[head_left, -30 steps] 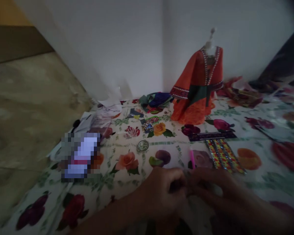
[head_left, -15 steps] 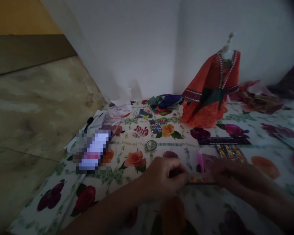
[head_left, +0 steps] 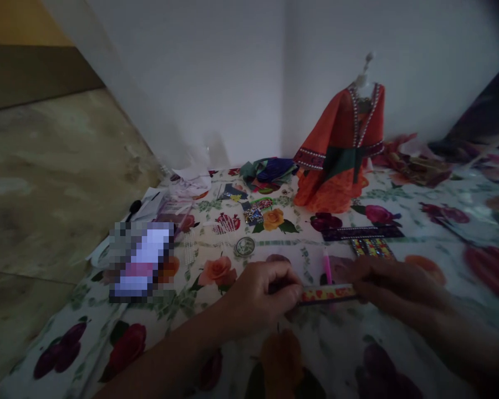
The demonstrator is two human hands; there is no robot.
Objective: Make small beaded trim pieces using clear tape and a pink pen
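My left hand [head_left: 260,293] and my right hand [head_left: 388,288] hold the two ends of a narrow patterned ribbon strip [head_left: 326,293], stretched flat between them just above a floral cloth [head_left: 216,343]. Both hands are closed in a pinch on the strip. A pink pen [head_left: 326,266] lies on the cloth right behind the strip. More patterned trim strips [head_left: 372,247] lie beyond my right hand.
A small mannequin in an orange robe [head_left: 341,152] stands at the back by the white wall. Folded fabric scraps [head_left: 268,172], a round tin [head_left: 244,246], a dark trim band [head_left: 360,233] and a blurred-out object [head_left: 141,260] lie on the cloth. Bare floor lies left.
My hands have drawn apart, and the ribbon strip now shows stretched between them. The view has shifted slightly.
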